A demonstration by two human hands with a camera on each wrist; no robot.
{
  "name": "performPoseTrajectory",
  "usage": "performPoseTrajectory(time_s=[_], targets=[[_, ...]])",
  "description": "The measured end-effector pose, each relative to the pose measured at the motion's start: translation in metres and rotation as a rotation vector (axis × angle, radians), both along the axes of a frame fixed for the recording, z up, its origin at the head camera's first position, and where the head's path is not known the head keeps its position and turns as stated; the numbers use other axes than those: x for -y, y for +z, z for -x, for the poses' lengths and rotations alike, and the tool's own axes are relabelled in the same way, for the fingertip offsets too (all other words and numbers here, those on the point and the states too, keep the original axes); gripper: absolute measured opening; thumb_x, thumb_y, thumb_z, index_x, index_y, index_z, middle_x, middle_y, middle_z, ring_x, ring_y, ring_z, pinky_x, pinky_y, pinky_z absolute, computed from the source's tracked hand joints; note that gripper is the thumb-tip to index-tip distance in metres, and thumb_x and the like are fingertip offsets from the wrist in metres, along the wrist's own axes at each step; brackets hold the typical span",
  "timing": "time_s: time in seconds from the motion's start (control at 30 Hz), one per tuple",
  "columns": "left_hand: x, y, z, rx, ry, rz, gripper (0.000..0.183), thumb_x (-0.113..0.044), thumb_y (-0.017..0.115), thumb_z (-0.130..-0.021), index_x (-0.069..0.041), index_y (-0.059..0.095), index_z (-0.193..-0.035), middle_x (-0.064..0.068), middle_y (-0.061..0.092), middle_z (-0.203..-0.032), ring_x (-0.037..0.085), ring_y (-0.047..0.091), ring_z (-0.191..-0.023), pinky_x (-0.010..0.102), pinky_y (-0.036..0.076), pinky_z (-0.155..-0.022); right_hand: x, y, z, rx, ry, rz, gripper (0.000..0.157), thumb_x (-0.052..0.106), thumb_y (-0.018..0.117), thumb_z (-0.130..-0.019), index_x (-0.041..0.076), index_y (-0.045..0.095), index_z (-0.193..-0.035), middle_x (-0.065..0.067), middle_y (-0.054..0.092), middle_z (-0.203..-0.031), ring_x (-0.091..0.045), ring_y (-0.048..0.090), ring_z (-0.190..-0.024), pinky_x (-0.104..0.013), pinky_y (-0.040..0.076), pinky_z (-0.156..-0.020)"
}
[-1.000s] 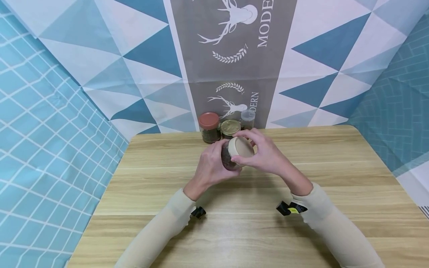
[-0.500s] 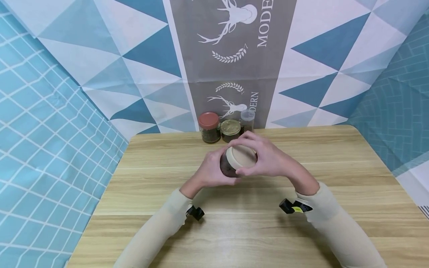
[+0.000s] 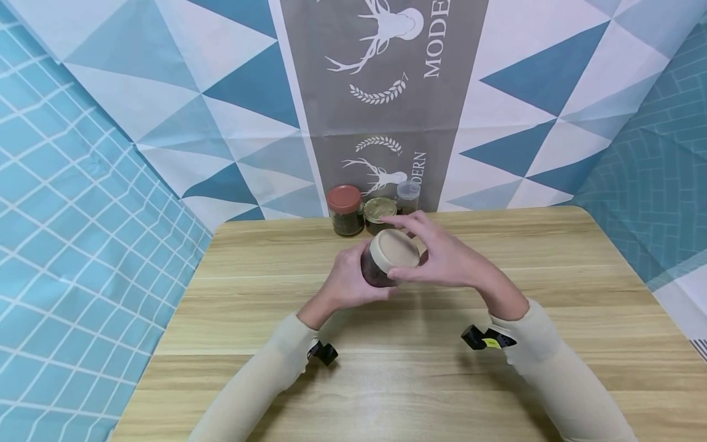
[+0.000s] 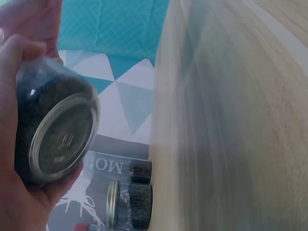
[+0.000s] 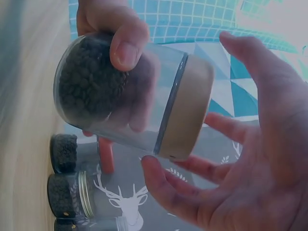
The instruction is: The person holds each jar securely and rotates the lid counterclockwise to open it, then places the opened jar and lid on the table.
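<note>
Left hand [image 3: 348, 281], clasped round jar [image 3: 373, 269], should be kept steady while right hand [image 3: 448, 256], loosely spread, is centred on lid [image 3: 395, 248].

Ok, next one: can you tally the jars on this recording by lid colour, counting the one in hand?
Beige-lidded jar, gripped by the left hand: 1
Red-lidded jar: 1
Gold-lidded jar: 1
Clear-lidded jar: 1
Total: 4

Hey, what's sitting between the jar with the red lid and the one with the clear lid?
A gold-lidded jar stands between the red-lidded jar and the clear-lidded jar. The head view shows it.
</note>
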State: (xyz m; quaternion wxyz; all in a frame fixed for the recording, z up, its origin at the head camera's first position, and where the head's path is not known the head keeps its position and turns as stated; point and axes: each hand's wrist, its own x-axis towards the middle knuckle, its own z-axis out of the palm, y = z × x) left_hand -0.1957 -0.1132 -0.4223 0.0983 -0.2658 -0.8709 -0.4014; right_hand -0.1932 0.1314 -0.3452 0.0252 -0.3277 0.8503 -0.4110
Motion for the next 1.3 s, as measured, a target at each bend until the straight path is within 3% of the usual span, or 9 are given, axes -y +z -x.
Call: performPoseTrajectory(time_s=[0.1,0.23,0.4,0.6,0.8,1.07,1.3], targets=[[-0.001,-0.001,-0.001,-0.068,0.068,-0.008,0.089,-0.036,0.099,-0.067,0.0,0.066,-0.142,0.016,0.083,-0.121,0.03,0.08,-0.107,0.045,0.066,-0.091,-0.002,0.001,0.002,0.024,-0.071,-0.005,0.089,0.03,0.091,-0.093,0.025,0.048,-0.17,-0.02,0.055,-0.146,-0.038,0.062,-0.134,-0.037,0.069,-0.08],[-0.003,-0.003,-0.001,-0.191,0.145,0.008,0.092,-0.037,0.1,-0.066,0.001,0.064,-0.142,0.018,0.083,-0.122,0.033,0.081,-0.109,0.05,0.068,-0.091,-0.004,0.001,0.006,0.012,-0.153,-0.022,0.085,0.033,0.087,-0.096,0.022,0.048,-0.17,-0.02,0.061,-0.146,-0.042,0.068,-0.131,-0.046,0.069,-0.087],[-0.005,-0.006,-0.001,-0.306,0.175,0.043,0.092,-0.037,0.102,-0.064,0.001,0.065,-0.139,0.017,0.081,-0.119,0.032,0.08,-0.107,0.048,0.069,-0.091,-0.002,0.001,0.006,0.023,-0.182,-0.027,0.08,0.037,0.085,-0.098,0.022,0.051,-0.169,-0.021,0.066,-0.146,-0.042,0.074,-0.121,-0.058,0.064,-0.099],[-0.009,-0.006,-0.002,-0.374,0.178,0.103,0.092,-0.038,0.104,-0.063,-0.001,0.066,-0.138,0.015,0.08,-0.123,0.031,0.078,-0.108,0.047,0.068,-0.094,0.005,-0.002,0.003,-0.001,-0.169,-0.036,0.076,0.039,0.091,-0.092,0.023,0.061,-0.161,-0.013,0.069,-0.137,-0.036,0.074,-0.113,-0.054,0.063,-0.096],[-0.011,-0.005,-0.005,-0.37,0.163,0.131,0.093,-0.038,0.104,-0.064,0.0,0.066,-0.139,0.014,0.079,-0.125,0.03,0.078,-0.11,0.046,0.069,-0.095,0.008,-0.005,0.002,-0.036,-0.151,-0.052,0.068,0.039,0.096,-0.086,0.021,0.071,-0.147,-0.007,0.074,-0.128,-0.033,0.073,-0.107,-0.05,0.062,-0.09],[-0.011,-0.005,-0.005,-0.344,0.152,0.115,0.092,-0.038,0.103,-0.064,0.0,0.065,-0.139,0.014,0.079,-0.123,0.031,0.079,-0.109,0.046,0.069,-0.093,0.006,-0.005,0.003,-0.039,-0.142,-0.06,0.066,0.041,0.096,-0.087,0.021,0.071,-0.146,-0.007,0.075,-0.129,-0.034,0.074,-0.108,-0.05,0.062,-0.091],[-0.007,-0.004,-0.004,-0.246,0.077,0.084,0.092,-0.037,0.1,-0.065,0.0,0.065,-0.141,0.015,0.08,-0.124,0.03,0.08,-0.108,0.048,0.069,-0.092,0.005,-0.001,0.001,-0.084,-0.099,-0.074,0.069,0.039,0.097,-0.085,0.019,0.072,-0.146,-0.011,0.073,-0.131,-0.029,0.07,-0.106,-0.042,0.059,-0.086]])
